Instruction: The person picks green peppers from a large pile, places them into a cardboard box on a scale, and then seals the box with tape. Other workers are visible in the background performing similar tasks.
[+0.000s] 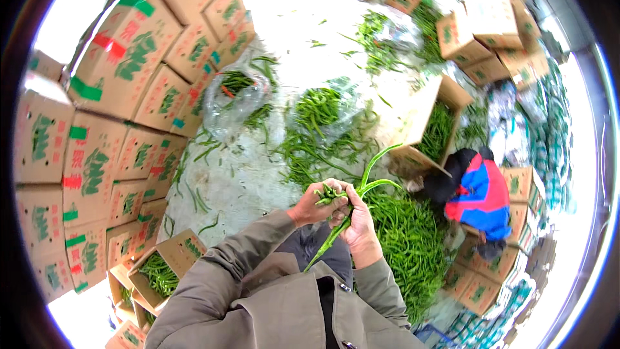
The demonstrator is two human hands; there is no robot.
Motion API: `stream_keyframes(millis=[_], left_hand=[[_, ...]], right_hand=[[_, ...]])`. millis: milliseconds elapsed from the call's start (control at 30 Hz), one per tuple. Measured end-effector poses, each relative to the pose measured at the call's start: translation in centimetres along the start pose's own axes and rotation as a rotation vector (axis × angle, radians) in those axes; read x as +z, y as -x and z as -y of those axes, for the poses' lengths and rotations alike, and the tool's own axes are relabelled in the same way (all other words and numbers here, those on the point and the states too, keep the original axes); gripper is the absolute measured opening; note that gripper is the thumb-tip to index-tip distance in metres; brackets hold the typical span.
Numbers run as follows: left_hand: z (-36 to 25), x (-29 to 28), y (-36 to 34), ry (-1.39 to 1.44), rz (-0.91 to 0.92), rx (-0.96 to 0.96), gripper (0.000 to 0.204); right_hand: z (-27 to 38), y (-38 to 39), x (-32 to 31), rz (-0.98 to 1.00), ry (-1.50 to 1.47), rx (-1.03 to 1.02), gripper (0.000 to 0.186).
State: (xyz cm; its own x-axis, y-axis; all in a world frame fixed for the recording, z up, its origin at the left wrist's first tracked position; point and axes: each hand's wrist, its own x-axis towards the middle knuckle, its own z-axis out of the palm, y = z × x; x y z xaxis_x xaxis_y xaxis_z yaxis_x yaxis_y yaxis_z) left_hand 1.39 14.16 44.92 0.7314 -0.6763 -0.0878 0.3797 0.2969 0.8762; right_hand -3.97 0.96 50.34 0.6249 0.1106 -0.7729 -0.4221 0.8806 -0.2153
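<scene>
Both my hands meet in front of my body, above the floor. My left hand (314,204) is closed round a small bunch of green chili peppers (330,195), whose ends stick out between the fingers. Long green peppers (370,178) jut up and to the right from my right hand (359,226), and another one points down toward my lap; its fingers are closed on them. The fingertips of both hands come close together and partly hide what lies between them. Just right of my hands spreads a large heap of green chili peppers (410,252).
Stacked cardboard boxes (97,174) wall the left side. Ahead lie a plastic bag of peppers (318,111) and another clear bag (236,100). An open box of peppers (413,116) lies tipped at the right, near a person in a red and blue jacket (479,195). Loose peppers litter the floor.
</scene>
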Motion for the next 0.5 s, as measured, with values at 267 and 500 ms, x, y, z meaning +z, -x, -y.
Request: stream_keyframes(millis=[267,500], left_hand=[[-5.5,-13.8,-1.1,-0.16,-0.557,0.181,0.01],[-14.8,-26.6,-1.2,-0.408,-0.809,0.248,0.006]], right_hand=[[-2.8,-12.4,11.7,0.15,0.14,0.247,0.03],[2.5,-17.3,22.9,0.064,-0.098,-0.041,0.044]])
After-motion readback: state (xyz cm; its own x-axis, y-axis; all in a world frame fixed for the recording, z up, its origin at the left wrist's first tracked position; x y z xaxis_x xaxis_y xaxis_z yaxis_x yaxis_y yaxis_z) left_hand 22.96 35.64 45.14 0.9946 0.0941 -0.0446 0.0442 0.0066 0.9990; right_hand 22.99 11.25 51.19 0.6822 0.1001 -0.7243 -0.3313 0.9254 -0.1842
